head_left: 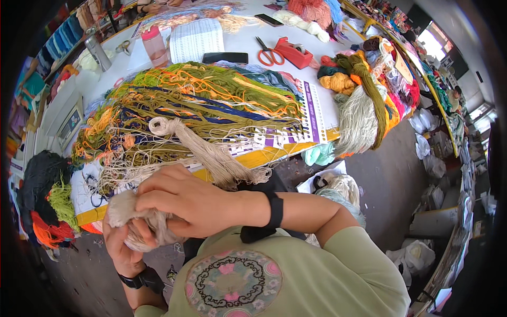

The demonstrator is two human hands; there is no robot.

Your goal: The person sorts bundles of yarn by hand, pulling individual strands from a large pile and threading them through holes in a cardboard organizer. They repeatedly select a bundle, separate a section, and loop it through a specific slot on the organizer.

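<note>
yarn is what both hands are busy with: a pale beige yarn bundle (pixel 132 222) sits low in the view, close against the person's chest and just off the near table edge (pixel 274 153). the left hand (pixel 122 248) cups it from below, fingers curled up around its underside, while the right hand (pixel 185 203) lies over the top with its fingers pressed down onto the strands, so the two hands are together and closed on the same bundle (neither has a free finger that i can see).

the bundle's long axis runs up and to the right, toward a thicker beige skein (pixel 206 150) draped over the table edge; whether the two are one continuous length is hidden behind the right hand. the right hand is the nearer one to that skein.

beyond it a tangled heap of green, orange and navy yarn (pixel 200 100) covers a printed colour card (pixel 311 113). farther back lie orange-handled scissors (pixel 269 53) and a red tape dispenser (pixel 293 53), well apart from the hands. open room is mostly to the right, over the bare floor (pixel 385 174).
</note>
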